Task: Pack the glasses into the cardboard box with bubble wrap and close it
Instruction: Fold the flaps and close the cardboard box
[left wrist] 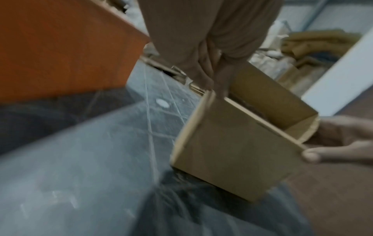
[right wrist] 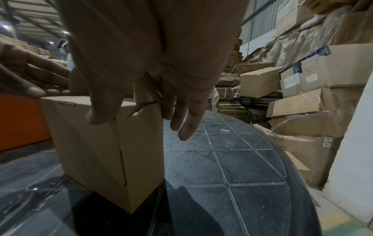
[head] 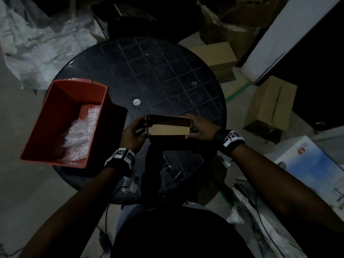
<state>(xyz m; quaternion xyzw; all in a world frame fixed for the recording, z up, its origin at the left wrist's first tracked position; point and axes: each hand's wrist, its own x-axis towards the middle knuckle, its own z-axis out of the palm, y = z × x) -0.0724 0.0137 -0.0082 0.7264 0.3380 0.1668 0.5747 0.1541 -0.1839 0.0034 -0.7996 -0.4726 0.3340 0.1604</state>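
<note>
A small brown cardboard box point(head: 169, 129) stands on the near part of a round dark table point(head: 158, 75), its top open in the left wrist view point(left wrist: 232, 151). My left hand point(head: 141, 127) holds the box's left end, fingers reaching its top edge point(left wrist: 203, 76). My right hand point(head: 193, 125) grips the right end, with the thumb on the near face point(right wrist: 101, 116) and the fingers past the far corner. A red bin point(head: 55, 116) at the table's left holds bubble wrap point(head: 81, 135). I cannot make out any glasses; the box's inside is dark.
Crinkled clear plastic point(head: 173, 168) lies on the table just in front of the box. Cardboard boxes point(head: 270, 105) stand on the floor to the right, a white printed box point(head: 307, 164) at near right, and pale sacks point(head: 37, 40) at the back left.
</note>
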